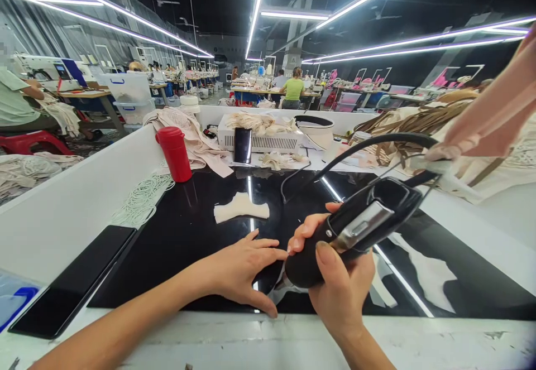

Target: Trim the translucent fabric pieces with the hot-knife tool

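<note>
The red lidded cup [173, 154] stands at the far left of the dark panel [192, 236], its lid hiding whatever is inside. Past the panel, a round pale container [315, 131] with a black band at its rim sits beside a white vented box [259, 141], and cream fabric scraps [260, 121] lie heaped on that box's top. Off to the left, clear plastic bins [128, 88] are stacked, their contents too hazy to name; another clear box [14, 294] with a blue clip pokes in at the lower left.

The person's right hand [347, 296] is clamped round the black handheld tool [355, 230], which is tilted over the front right part of the panel — nose low, cord [355, 145] looping up behind. The left hand [238, 267] is flat, fingers spread apart, gripping nothing, its fingertips just beside the tool's nose and its thumb near the panel's front edge.

A white cloth piece [242, 208] lies beyond the left hand, with bare dark surface on either side. A low white wall [71, 202] bounds the left, past a long black slab [71, 280]. Room is tighter on the right — white cut pieces [427, 275] lie beside the tool, and a blurred arm [489, 107], whose I cannot tell, crosses above
</note>
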A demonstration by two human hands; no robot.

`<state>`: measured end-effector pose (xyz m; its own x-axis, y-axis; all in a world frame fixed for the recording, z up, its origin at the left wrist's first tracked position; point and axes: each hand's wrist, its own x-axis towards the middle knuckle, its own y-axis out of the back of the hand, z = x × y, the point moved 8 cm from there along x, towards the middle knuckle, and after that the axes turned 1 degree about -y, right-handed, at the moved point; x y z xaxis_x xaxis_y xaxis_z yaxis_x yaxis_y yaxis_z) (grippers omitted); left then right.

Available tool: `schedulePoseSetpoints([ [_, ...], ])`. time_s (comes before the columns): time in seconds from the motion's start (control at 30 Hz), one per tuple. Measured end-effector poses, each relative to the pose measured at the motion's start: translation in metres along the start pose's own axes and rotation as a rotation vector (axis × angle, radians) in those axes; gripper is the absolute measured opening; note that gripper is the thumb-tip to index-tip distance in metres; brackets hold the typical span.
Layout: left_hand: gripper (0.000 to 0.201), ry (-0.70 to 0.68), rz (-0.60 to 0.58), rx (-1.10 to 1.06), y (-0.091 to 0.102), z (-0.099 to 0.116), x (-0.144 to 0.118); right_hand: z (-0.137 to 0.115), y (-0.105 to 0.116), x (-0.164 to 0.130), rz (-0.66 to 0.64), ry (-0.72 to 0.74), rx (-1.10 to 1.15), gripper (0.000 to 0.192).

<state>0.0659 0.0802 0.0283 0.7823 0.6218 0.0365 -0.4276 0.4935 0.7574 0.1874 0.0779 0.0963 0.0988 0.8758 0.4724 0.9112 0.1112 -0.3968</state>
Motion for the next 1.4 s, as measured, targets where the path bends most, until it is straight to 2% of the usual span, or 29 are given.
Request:
schedulePoseSetpoints([
  [0.33,0.101,-0.036,0.026,-0.026,-0.003,-0.004,0.0,0.008,0.002,-0.004,-0.007,-0.029,-0.026,0.034],
  [0.53,0.092,-0.058,0.109,-0.079,-0.004,-0.009,-0.001,0.01,0.015,-0.001,0.034,-0.076,-0.023,0.039],
  [0.63,0.08,-0.077,0.13,-0.064,-0.003,-0.007,-0.003,0.002,0.019,0.004,0.001,-0.044,-0.087,0.044],
  [0.77,0.053,-0.123,0.149,-0.03,-0.001,-0.004,-0.004,-0.009,0.021,0.009,0.04,-0.046,-0.14,0.053],
  [0.93,0.025,-0.16,0.172,0.025,0.001,-0.004,-0.007,-0.017,0.016,0.01,0.069,-0.092,-0.209,0.051],
  [1.07,0.016,-0.146,0.173,0.049,0.003,-0.006,-0.008,-0.02,0.016,0.013,0.071,-0.098,-0.334,0.042],
  [1.17,0.01,-0.148,0.182,0.066,0.005,-0.007,-0.008,-0.026,0.016,0.018,0.073,-0.039,-0.411,0.038],
  [1.4,0.004,-0.153,0.225,0.204,0.013,-0.013,-0.011,-0.024,0.017,0.021,0.099,-0.031,-0.358,0.029],
])
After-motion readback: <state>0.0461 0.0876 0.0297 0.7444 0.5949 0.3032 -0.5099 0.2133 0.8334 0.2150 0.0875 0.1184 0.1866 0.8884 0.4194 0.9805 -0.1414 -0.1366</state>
